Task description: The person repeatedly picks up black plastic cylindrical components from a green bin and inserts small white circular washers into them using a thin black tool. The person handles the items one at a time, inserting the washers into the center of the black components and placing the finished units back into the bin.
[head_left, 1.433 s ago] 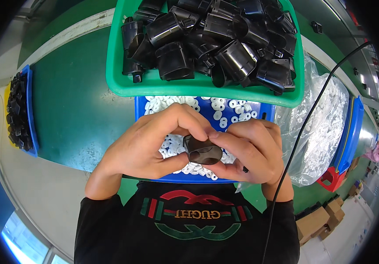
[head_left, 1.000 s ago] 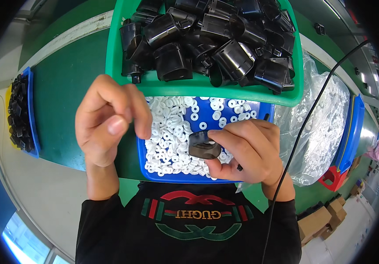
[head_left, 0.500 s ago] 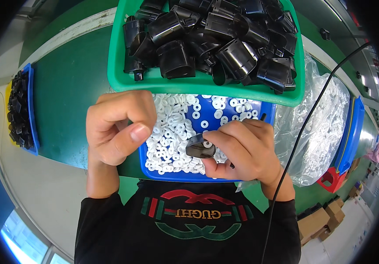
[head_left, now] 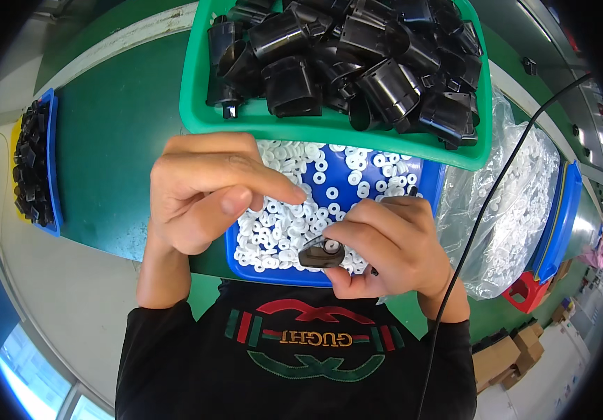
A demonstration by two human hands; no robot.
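Observation:
Above the near right part of the blue tray (head_left: 231, 253), my right hand (head_left: 403, 245) grips a hollow black plastic part (head_left: 321, 256) with its oval opening turned toward my left. A white washer (head_left: 331, 246) sits on that part beside my right fingertips. Most of the part is hidden by the fingers. My left hand (head_left: 203, 192) hangs over the tray's left side, apart from the part. Its index finger reaches out to the right over the washers, thumb apart below it and the other fingers curled; I see nothing in it. Loose white washers (head_left: 273, 234) fill much of the tray.
A green bin (head_left: 259, 126) heaped with black plastic parts (head_left: 385, 87) stands just beyond the tray. To the right lies a clear bag (head_left: 504, 217) of white pieces, with a black cable (head_left: 487, 192) crossing in front. A blue bin (head_left: 55, 161) of black parts is far left.
My left hand has shifted right, its index finger uncurling toward the right. My right hand and the black part have moved slightly down. The whole view has shifted a little.

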